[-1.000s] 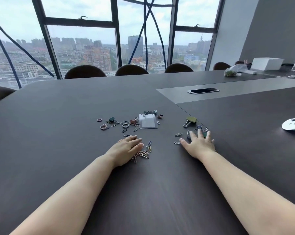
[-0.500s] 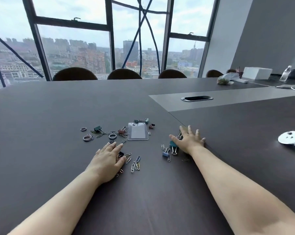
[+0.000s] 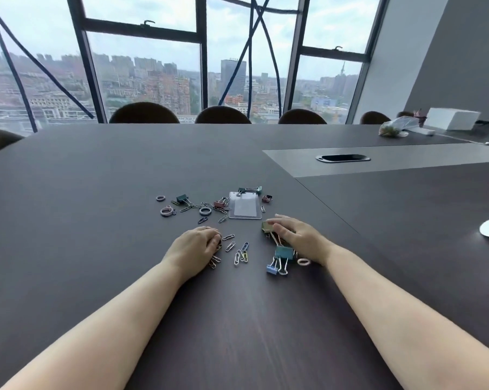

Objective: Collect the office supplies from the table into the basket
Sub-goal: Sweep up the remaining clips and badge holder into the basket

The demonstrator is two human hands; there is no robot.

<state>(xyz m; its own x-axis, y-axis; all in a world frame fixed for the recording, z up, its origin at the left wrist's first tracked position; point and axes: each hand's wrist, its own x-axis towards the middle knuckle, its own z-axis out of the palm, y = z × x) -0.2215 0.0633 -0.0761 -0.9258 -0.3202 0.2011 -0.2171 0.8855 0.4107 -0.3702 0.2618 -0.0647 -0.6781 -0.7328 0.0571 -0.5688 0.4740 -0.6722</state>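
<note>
Mid-frame on surface (image 3: 97, 192): paper clips (image 3: 239, 253), binder clips (image 3: 282, 253), badge holder (image 3: 245, 206); basket not in view. Fingers of left hand (image 3: 194, 249) curl over paper clips, likely bunching for one grab. Flat right hand (image 3: 296, 237), fingers relaxed, rests against binder clips, likely to rake them closer.

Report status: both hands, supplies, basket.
Left hand over paper clips, grip unclear. Right hand open against binder clips. Badge holder and rings lie beyond. No basket in view.
</note>
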